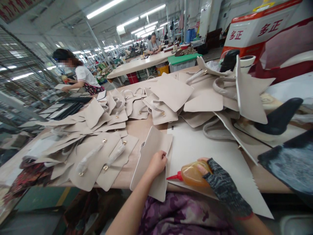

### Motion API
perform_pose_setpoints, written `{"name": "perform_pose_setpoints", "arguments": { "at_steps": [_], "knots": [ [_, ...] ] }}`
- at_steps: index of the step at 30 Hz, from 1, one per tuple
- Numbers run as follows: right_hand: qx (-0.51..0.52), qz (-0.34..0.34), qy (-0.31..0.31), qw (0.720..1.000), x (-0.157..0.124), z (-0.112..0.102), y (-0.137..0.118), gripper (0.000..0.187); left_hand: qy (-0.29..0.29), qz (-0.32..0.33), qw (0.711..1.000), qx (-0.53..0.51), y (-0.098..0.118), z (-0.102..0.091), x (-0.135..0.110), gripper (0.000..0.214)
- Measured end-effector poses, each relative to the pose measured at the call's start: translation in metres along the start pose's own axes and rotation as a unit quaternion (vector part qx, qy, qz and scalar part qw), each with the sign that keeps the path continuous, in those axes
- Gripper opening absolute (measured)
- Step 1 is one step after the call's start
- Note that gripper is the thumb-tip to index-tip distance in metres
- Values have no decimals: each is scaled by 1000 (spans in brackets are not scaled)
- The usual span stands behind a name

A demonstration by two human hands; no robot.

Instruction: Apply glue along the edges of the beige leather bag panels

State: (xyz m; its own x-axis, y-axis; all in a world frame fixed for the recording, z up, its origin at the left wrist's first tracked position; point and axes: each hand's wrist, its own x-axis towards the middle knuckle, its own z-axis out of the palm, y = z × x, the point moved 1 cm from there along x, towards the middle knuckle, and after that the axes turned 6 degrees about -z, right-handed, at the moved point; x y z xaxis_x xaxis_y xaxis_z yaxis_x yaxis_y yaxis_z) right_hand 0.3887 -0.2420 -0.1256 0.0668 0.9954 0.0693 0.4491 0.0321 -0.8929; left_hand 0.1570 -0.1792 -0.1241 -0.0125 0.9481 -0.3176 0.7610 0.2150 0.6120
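From my seat I see the left hand [156, 164] lying on a beige leather panel [156, 142], its fingers curled toward the panel's right edge. I can't tell whether that grip is clamped or only pressing. The panel sits at the near edge of the tabletop [137, 129], with its long axis running roughly away from the person and its lower end overhanging that edge.

The right hand [207, 171], in a dark fingerless knit glove, has its grip closed around an orange glue bottle [193, 174]. The bottle lies nearly level, and its red nozzle [173, 178] points left, just beside the panel's right edge. A white sheet [200, 147] lies under the bottle and runs past the near edge.

Left of the panel, overlapping beige panels with metal clasps [97, 160] crowd the tabletop. Further panels and folded straps [207, 98] heap up beyond the white sheet, and a black horn-shaped piece [278, 116] rests on the far right. A dark sheet [286, 163] cuts into the right side of my view. A co-worker in a white shirt [80, 75] works off to the left, and another person [153, 44] sits at a far table [137, 65].
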Motion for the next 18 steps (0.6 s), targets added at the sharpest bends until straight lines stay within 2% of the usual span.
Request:
{"name": "perform_pose_setpoints", "arguments": {
  "at_steps": [13, 16, 18],
  "knots": [
    [56, 55, -60, 995, -9, 1, -13, 46, 4, -5, 1000, -9, -1, 2, -1, 26],
    [65, 70, -61, 994, -3, -5, -11, 44, 10, 4, 1000, -6, -2, 3, -2, 25],
    [108, 82, -44, 990, 2, -14, -4, 39, 14, 20, 1000, -1, -3, 4, -4, 24]
  ]
}}
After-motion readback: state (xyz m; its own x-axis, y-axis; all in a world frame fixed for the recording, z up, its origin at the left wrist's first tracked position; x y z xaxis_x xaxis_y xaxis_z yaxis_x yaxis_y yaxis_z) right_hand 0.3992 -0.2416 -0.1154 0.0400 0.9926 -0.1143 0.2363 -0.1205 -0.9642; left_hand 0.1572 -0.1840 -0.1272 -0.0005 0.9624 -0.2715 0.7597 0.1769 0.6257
